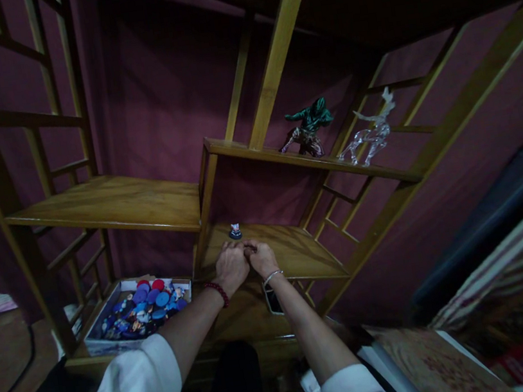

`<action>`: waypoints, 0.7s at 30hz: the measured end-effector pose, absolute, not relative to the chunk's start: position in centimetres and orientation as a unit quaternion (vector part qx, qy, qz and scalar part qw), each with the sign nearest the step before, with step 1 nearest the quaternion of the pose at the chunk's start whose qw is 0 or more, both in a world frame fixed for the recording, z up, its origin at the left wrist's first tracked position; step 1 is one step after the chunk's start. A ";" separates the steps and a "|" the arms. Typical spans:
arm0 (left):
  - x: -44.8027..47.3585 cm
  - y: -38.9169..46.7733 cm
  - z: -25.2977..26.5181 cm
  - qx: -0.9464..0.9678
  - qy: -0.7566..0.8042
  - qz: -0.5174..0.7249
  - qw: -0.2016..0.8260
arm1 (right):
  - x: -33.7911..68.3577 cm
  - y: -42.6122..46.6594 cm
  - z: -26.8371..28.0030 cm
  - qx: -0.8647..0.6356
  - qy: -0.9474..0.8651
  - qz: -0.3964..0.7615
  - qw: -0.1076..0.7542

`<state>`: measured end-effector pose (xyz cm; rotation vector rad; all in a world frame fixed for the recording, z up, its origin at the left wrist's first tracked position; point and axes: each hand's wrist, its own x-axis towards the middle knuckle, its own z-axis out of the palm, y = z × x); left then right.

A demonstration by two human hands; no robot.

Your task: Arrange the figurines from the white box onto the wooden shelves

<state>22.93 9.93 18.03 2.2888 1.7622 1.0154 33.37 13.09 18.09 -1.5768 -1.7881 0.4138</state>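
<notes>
Both hands meet just above the front part of the small middle shelf (pixel 288 250). My left hand (pixel 232 267), with a dark red bead bracelet, has its fingers curled in. Against it, my right hand (pixel 263 260), wearing a silver bangle, is closed too, thumb and fingers pinched together. What lies between the fingertips is hidden and too small to name. Right behind the hands, a small light-coloured figurine (pixel 235 228) stands upright on a dark round base on the shelf.
At the lower left, a white box (pixel 112 345) holds several small figurines and coloured discs. A phone (pixel 273 301) lies below my right wrist. On the upper right shelf stand a green-hooded figure (pixel 312 125) and a clear deer figure (pixel 372 132). Wooden posts frame the shelves.
</notes>
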 end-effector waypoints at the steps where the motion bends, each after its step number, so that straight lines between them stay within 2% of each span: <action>1: 22.9 9.7 18.1 0.745 0.577 0.331 0.041 | 33.3 12.8 18.1 -0.605 -0.694 0.161 0.356; 14: 22.1 6.7 17.3 0.740 0.576 0.346 0.037 | 32.7 9.4 16.5 -0.559 -0.703 0.151 0.413; 21: 21.1 4.8 16.5 0.749 0.562 0.351 0.004 | 31.9 6.9 15.9 -0.537 -0.727 0.094 0.416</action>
